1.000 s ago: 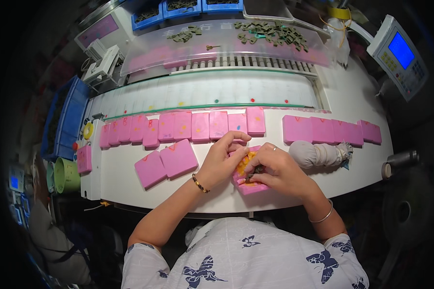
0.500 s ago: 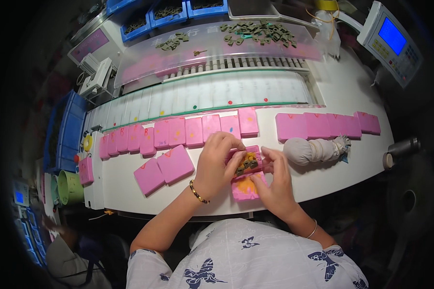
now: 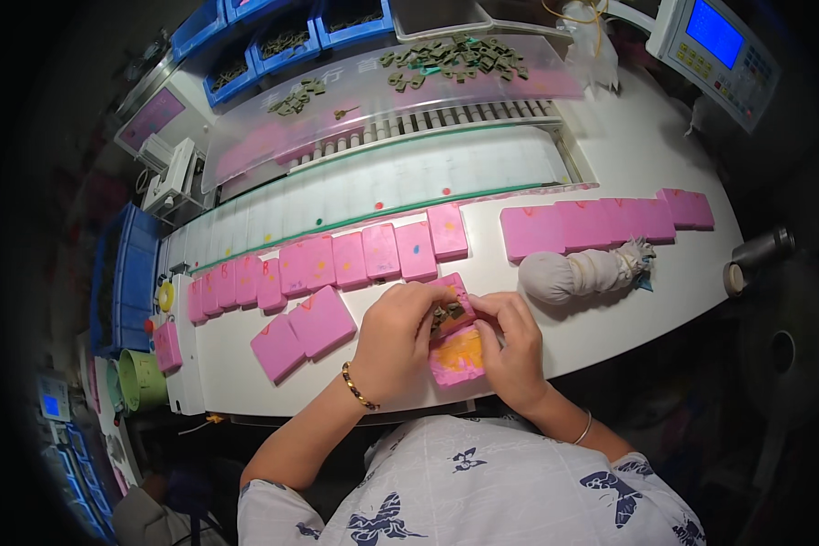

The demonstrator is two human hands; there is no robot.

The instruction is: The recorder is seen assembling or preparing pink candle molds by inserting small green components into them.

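Observation:
A pink rubber mould lies opened near the table's front edge. Its lower half [image 3: 457, 357] shows a yellow-orange inner face. The upper half [image 3: 455, 284] is tilted up, with small dark green pieces [image 3: 444, 318] on its inside. My left hand [image 3: 396, 332] is closed on the upper half, fingers along its top edge and thumb by the green pieces, partly covering them. From the other side my right hand [image 3: 514, 350] grips the mould, fingers at the upper half's right edge and thumb beside the lower half. The fingertips are partly hidden.
Behind my hands stands a row of pink blocks [image 3: 348, 260]; two more [image 3: 323, 323] lie left. Further blocks [image 3: 591, 225] and a tied white cloth bundle [image 3: 569, 276] are at right. A clear sheet [image 3: 359, 91] with green pieces lies beyond. A dark cylinder [image 3: 763, 252] sits right.
The whole view has shifted slightly. My left hand has closed further over the upper half and hides more of the green pieces. My right thumb has moved off the lower half's inner face toward its edge.

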